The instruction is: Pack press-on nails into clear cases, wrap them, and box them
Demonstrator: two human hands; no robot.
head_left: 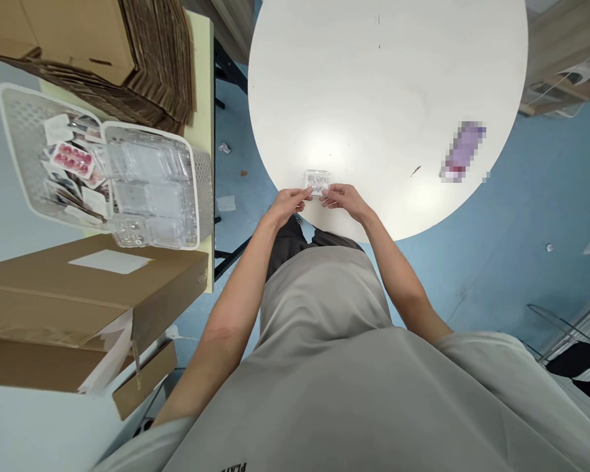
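A small clear plastic blister pack (317, 180) with rows of rounded bumps is held between my two hands, just above the near edge of the round white table. My left hand (292, 201) pinches its lower left corner, thumb on top. On the other side, my right hand (345, 198) grips the lower right corner in the same way. The pack's exact contents are too small to make out.
Left of me, a side table (204, 131) bears a stack of flattened cardboard (167, 59), a white basket (24, 177) of small packs, another basket (204, 190) of clear plastic cases and a cardboard box (172, 275). A blurred purple item (465, 147) lies on the round table (373, 85).
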